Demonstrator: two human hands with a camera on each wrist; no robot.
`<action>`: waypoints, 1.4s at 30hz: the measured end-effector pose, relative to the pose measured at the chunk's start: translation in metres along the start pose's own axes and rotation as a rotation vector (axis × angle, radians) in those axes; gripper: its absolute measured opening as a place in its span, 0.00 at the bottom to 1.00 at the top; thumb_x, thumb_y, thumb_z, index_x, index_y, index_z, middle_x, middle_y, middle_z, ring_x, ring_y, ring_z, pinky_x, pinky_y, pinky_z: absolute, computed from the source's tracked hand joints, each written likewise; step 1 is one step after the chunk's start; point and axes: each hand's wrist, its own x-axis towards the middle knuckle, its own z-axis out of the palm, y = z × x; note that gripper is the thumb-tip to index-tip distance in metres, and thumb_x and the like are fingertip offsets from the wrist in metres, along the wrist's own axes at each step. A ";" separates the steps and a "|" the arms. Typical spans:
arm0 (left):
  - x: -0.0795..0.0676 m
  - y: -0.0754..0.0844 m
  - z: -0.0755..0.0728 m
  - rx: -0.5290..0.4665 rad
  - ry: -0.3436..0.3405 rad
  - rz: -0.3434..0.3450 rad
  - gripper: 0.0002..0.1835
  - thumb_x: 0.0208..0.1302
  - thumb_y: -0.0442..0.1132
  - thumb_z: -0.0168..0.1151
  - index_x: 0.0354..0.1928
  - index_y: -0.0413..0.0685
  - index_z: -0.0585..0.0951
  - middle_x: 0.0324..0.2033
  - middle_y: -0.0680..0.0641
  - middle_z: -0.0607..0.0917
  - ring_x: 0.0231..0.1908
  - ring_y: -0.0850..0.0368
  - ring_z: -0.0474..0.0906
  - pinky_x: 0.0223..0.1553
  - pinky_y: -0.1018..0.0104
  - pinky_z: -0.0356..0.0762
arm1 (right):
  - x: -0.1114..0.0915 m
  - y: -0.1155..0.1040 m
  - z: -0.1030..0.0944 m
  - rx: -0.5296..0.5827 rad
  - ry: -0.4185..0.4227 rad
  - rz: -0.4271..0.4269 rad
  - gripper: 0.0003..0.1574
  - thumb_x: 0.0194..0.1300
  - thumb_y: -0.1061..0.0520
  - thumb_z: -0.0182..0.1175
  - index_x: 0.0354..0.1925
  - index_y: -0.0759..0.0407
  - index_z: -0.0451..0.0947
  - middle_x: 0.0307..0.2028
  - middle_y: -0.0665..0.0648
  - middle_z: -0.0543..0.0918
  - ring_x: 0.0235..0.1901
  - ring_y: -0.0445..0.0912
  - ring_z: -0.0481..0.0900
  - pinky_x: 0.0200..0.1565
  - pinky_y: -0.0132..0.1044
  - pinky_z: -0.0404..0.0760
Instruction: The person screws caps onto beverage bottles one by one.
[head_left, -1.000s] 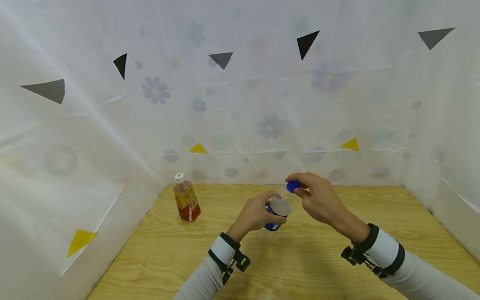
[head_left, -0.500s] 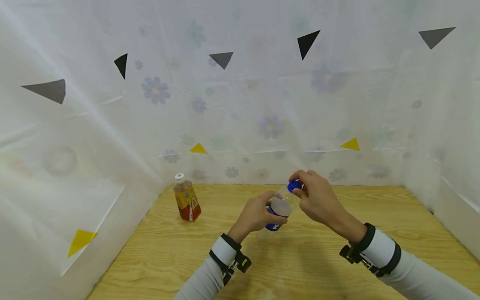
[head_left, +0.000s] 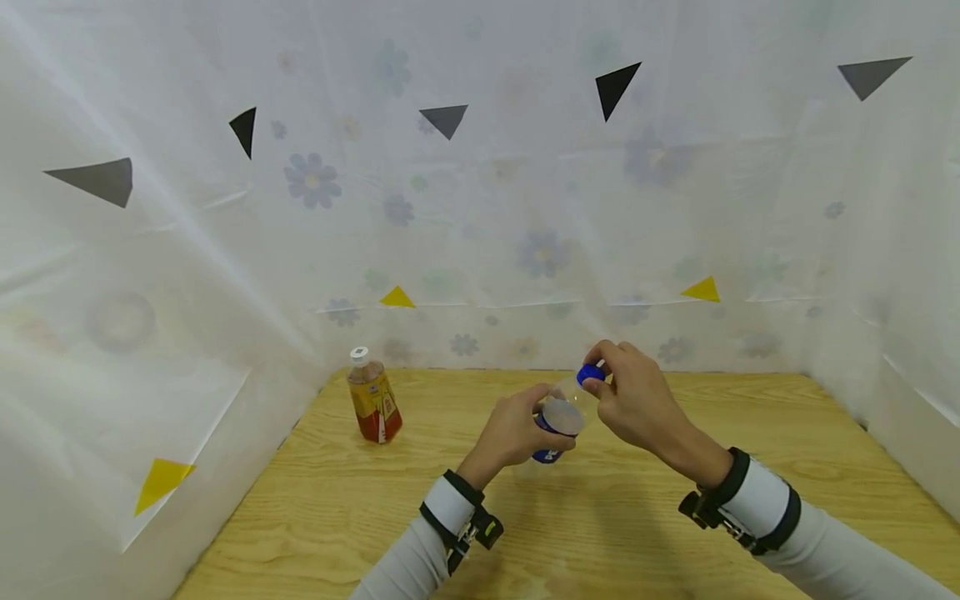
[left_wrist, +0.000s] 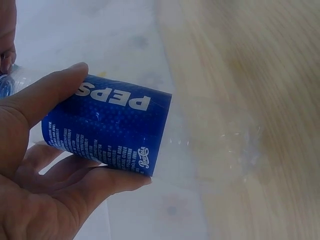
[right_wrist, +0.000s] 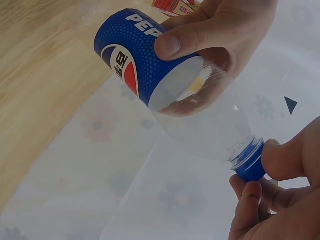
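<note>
A clear plastic Pepsi bottle (right_wrist: 125, 52) with a blue label is tilted in the air, its neck toward the right. My left hand (head_left: 513, 429) grips it around the label, thumb on one side and fingers on the other in the left wrist view. With thumb and fingertips my right hand (head_left: 637, 400) pinches the blue bottle cap (right_wrist: 251, 167), which sits at the mouth of the neck. The bottle's clear base (left_wrist: 245, 145) looks to hold no liquid.
Upright at the back left of the wooden table (head_left: 315, 517) stands a bottle of reddish-brown drink (head_left: 373, 402) with a yellow label and white cap. Pale flowered sheeting (head_left: 510, 208) with black, grey and yellow triangles encloses the table's back and sides.
My right hand has shifted its fingers slightly around the cap, and the hand has turned a little. The left hand and bottle have barely moved.
</note>
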 end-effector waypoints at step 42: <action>0.001 0.001 0.000 0.026 -0.003 -0.019 0.36 0.53 0.49 0.80 0.64 0.55 0.77 0.51 0.43 0.87 0.52 0.47 0.86 0.42 0.60 0.85 | -0.001 0.002 0.002 0.013 0.038 -0.058 0.10 0.68 0.64 0.64 0.48 0.63 0.80 0.35 0.57 0.79 0.35 0.49 0.78 0.36 0.45 0.78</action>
